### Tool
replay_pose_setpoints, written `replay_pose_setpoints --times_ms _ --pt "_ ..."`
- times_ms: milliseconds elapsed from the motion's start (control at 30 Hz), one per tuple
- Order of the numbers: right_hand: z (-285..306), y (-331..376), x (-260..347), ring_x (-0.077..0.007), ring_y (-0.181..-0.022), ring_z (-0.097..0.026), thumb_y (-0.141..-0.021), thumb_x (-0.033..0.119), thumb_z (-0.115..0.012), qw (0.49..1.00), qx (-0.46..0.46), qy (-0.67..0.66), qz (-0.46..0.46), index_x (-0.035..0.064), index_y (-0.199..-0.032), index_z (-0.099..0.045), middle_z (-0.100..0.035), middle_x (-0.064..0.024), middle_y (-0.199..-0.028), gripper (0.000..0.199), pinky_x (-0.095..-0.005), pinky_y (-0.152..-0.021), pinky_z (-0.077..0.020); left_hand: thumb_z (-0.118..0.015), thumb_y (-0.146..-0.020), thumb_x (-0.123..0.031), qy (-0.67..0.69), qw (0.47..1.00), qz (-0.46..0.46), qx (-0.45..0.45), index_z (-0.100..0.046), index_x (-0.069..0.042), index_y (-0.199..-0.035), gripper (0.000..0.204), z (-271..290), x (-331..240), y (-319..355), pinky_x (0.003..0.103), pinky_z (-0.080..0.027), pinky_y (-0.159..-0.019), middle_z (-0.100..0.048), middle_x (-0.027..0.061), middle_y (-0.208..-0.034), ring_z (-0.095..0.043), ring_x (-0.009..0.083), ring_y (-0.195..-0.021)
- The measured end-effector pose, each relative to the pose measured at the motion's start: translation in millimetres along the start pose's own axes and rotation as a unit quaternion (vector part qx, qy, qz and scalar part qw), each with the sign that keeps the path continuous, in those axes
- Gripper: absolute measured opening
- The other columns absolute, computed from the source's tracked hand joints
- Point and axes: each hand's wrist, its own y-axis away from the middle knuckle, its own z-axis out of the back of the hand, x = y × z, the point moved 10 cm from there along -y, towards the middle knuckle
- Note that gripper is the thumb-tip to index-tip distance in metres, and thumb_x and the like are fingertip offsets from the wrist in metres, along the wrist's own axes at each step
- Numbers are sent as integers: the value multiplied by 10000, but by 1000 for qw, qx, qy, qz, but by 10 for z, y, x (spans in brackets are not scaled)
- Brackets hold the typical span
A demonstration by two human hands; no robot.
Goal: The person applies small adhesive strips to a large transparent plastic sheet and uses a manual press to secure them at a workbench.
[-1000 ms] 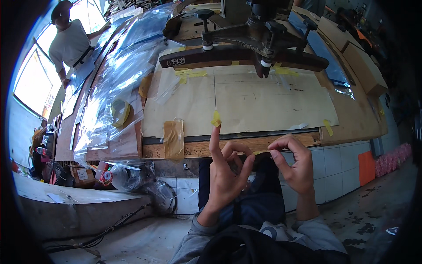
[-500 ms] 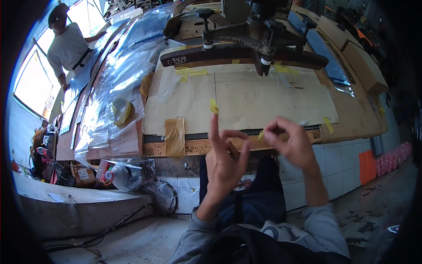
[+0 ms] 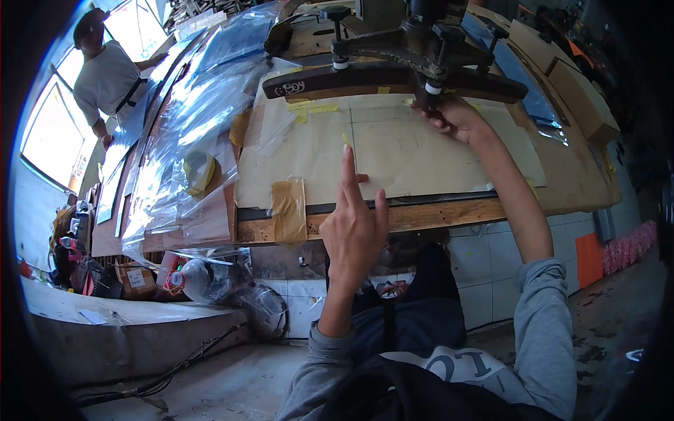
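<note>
My left hand (image 3: 353, 235) is raised over the near edge of the table, index finger pointing up and thumb apart. A small strip of yellow tape (image 3: 346, 139) clings to that fingertip. Stretched forward, my right hand (image 3: 460, 121) has its fingers curled beside the lower front end of a black metal clamp frame (image 3: 393, 48); what they hold, if anything, is hidden. Beneath both hands lies a cream sheet (image 3: 295, 165) with pencil lines. A dark bar (image 3: 337, 82) runs across its far side, near more yellow tape pieces (image 3: 324, 109).
A tape roll (image 3: 199, 172) rests on clear plastic film (image 3: 165, 147) at the left. Brown tape (image 3: 288, 210) covers part of the table's wooden front edge (image 3: 421, 214). Another person (image 3: 112, 77) stands at the far left. Cardboard boxes (image 3: 583, 102) are on the right.
My right hand has moved forward from beside the left hand to the clamp frame. The left hand has turned, its index finger still up with tape on it. The view has shifted slightly.
</note>
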Motion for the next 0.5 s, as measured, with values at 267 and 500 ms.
replay_pose_setpoints --times_ms 267,500 --pt "-17 -117 10 -35 -508 -501 -907 111 -441 999 -9 -41 -2 -19 -970 -573 -610 -63 -794 196 -141 -396 -393 -547 -776 -89 -6 995 -77 62 -273 -120 -1358 644 16 -143 -136 365 -459 -461 -573 108 -872 -587 278 -555" --pt "99 -274 -114 -115 -610 -580 -932 165 -340 999 7 -28 -14 54 -971 -553 -664 -66 -842 244 -245 -544 -492 -541 -667 3 -127 931 -274 208 -464 -180 -1181 551 -441 -441 -699 373 -462 -494 -534 121 -997 -579 286 -570"
